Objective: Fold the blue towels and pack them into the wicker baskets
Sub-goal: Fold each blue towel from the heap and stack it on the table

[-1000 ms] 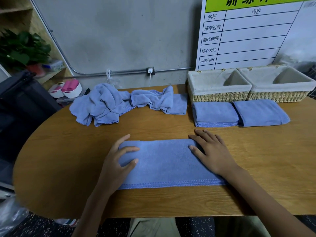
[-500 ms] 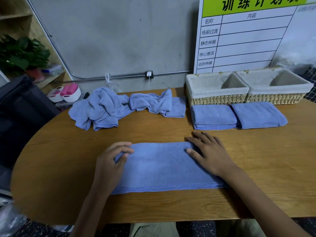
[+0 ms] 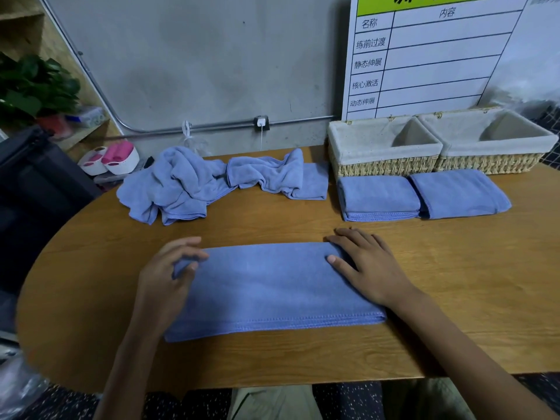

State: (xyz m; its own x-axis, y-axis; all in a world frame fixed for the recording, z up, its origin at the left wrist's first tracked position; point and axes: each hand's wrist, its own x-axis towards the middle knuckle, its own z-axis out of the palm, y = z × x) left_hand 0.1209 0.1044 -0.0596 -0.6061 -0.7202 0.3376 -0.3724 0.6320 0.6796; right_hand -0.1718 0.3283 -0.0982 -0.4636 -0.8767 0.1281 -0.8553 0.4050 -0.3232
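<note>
A rounded wooden table (image 3: pixel 454 292) fills most of the view, its far edge against a grey wall (image 3: pixel 197 62) where a white chart board (image 3: pixel 424 59) with a green header leans. On the near half of the table lies the long blue towel (image 3: pixel 266 286), folded into a wide strip with its stitched edge toward the person; it stretches from one hand to the other. The left hand (image 3: pixel 165 277) sits at the strip's left end with its fingers curled, pinching the far left corner of the cloth between thumb and fingertips, that corner raised slightly off the wood. The right hand (image 3: pixel 368 265) lies flat on the right end, fingers straight and a little spread, pressing the cloth down, the fingertips reaching the far edge of the strip. At the far right stand two lined wicker baskets (image 3: pixel 383 168), touching side by side; no towels show in them. Just in front of the baskets lie two folded towels (image 3: pixel 378 201), side by side and touching each other. At the far left of the table sits a heap of crumpled towels (image 3: pixel 181 186), well apart from both hands, trailing rightward almost to the nearer basket. Beyond the table's left end are a dark case (image 3: pixel 36 189), a green plant (image 3: pixel 30 86) on a shelf and a pink and white container (image 3: pixel 112 157).
</note>
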